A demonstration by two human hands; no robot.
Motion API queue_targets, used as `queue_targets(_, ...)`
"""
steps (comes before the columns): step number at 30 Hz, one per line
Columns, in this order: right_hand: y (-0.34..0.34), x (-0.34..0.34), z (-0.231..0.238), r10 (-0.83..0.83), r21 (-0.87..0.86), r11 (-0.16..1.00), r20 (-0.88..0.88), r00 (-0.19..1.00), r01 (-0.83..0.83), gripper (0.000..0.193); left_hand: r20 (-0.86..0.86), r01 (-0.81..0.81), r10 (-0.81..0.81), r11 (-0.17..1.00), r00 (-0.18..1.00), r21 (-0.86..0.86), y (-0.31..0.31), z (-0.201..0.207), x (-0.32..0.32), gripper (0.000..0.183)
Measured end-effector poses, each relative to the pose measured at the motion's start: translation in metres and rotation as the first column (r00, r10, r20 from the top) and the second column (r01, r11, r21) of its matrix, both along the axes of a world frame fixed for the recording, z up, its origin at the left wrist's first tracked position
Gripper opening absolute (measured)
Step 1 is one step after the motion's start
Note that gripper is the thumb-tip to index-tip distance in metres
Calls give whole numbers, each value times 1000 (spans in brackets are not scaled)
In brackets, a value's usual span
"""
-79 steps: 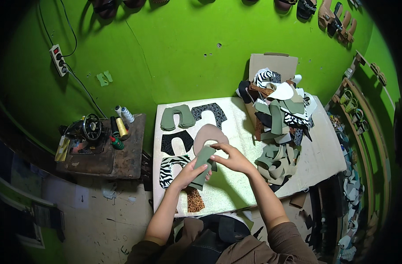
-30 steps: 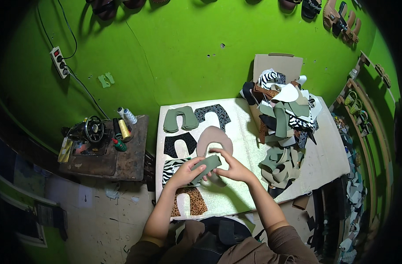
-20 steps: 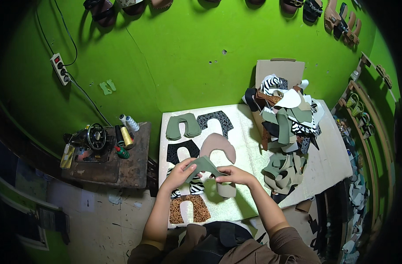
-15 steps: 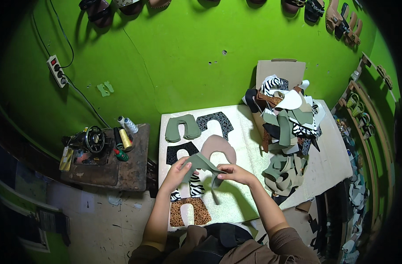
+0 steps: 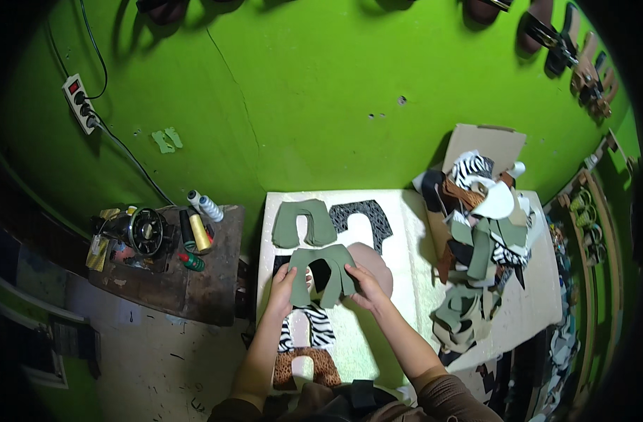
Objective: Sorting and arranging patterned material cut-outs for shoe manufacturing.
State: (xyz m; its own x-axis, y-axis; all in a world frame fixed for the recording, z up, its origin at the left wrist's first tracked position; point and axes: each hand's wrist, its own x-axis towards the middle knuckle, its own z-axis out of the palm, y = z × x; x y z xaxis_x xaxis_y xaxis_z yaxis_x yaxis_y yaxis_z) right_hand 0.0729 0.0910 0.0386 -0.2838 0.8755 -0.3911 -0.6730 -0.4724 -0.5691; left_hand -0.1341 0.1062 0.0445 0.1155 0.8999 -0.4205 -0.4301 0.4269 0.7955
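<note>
A green U-shaped cutout, apparently layered on its right side, is held level above the white table. My left hand grips its left edge, and my right hand pinches the right one. Just beyond lies a stack of similar green cutouts. Beside that stack is a dark patterned U-shaped cutout. A pinkish-beige curved piece shows partly behind my right hand. Nearer me are a zebra-striped cutout and a brown patterned one. Another dark cutout is mostly hidden under the held green material.
At the right, a cardboard box overflows with scraps, and more green and beige scraps spill in front. A sewing machine with thread cones stands on a wooden table at left. Sandals hang on the green wall.
The green cutout, folded and tilted half a second ago, is now spread flat with its open end toward me. Both hands have turned with it. The view has shifted slightly.
</note>
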Motion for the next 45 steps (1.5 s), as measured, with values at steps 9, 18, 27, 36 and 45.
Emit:
queue_targets(9,151,-22,-34,-175,223,974,654,736,34,18,-453,-17,88,987,887,158,113,-38,-19,25)
queue_targets(18,180,-40,-26,-543,493,769,840,-8,-407,23,-919,249,357,887,167,390,154,-41,-14,27)
queue_targets(27,177,-35,2,-282,384,867,904,322,-317,20,-852,268,500,809,153,523,165,-46,-23,15)
queue_targets(36,166,-28,3,-115,385,804,849,516,-454,20,-878,368,373,804,300,467,164,-30,-30,25)
queue_targets(45,164,-22,26,-119,428,701,859,498,-570,18,-795,604,57,618,604,503,154,10,-34,41)
